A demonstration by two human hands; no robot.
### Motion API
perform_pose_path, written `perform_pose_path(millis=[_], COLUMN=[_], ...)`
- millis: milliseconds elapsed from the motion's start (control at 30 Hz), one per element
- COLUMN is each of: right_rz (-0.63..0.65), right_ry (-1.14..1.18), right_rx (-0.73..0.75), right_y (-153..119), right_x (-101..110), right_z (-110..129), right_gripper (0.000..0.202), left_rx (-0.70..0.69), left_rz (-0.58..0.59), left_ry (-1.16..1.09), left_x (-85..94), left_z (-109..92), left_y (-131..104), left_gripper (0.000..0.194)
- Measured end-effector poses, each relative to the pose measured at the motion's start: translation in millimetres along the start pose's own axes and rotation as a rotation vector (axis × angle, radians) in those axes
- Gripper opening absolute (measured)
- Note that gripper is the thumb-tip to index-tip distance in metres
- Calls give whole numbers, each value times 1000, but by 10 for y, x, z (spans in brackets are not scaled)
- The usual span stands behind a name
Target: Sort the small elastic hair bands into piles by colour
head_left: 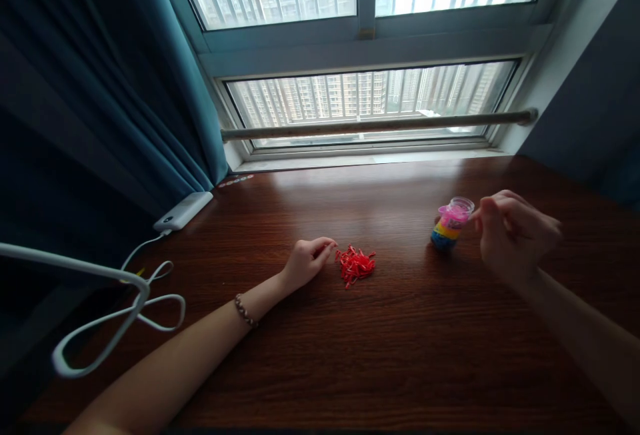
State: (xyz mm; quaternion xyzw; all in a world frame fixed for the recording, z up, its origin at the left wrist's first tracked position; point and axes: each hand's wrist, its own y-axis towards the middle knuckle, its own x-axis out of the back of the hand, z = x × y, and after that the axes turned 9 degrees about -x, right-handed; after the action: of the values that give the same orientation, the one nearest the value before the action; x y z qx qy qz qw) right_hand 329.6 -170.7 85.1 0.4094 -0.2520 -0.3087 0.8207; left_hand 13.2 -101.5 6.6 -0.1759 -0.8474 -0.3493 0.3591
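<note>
Though the jar (450,226) looks part-filled, red strips (356,266) lie left of it.
Left hand (309,262): fingers narrow; right hand (515,234): beside jar, hold unclear.

No legible lettering or numbers anywhere

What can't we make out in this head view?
All head view:
Right hand: blurred; can't tell if it pinches anything or touches the jar.
Left hand: fingertips too small to tell if they grip one of the red pieces.
Jar's coloured contents: too small to identify.
White cable: cut off by the left edge.
</note>
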Motion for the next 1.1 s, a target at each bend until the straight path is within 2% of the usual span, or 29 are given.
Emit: perform_pose_path(millis=[67, 133, 167, 233, 367, 433, 733, 1100], right_rz=[-119, -249, -259, -139, 268, 359, 309, 375], right_ry=[-41, -59, -48, 25, 169, 174, 91, 4], right_rx=[-124, -242, -294, -373, -505, -543, -506, -468], right_y=[-18, -34, -40, -52, -139, -208, -340, -421], right_x=[99, 139, 143, 126, 38, -10, -57, -88], right_z=[-198, -391, -476, -606, -706, -705, -544, -459], right_gripper=[25, 15, 17, 35, 66, 74, 71, 72], left_rx=[-10, -16, -19, -26, -36, -39, -60, -69], left_rz=[20, 30, 33, 34, 31, 33, 55, 88], left_ry=[7, 13, 17, 28, 57, 62, 60, 28], left_x=[-5, -16, -21, -30, -32, -30, -27, -11], left_z=[8, 26, 35, 50, 60, 61, 25, -17], left_y=[-2, -3, -4, -4, 0, 3, -8, -13], left_gripper=[27, 27, 27, 26, 26, 26, 25, 25])
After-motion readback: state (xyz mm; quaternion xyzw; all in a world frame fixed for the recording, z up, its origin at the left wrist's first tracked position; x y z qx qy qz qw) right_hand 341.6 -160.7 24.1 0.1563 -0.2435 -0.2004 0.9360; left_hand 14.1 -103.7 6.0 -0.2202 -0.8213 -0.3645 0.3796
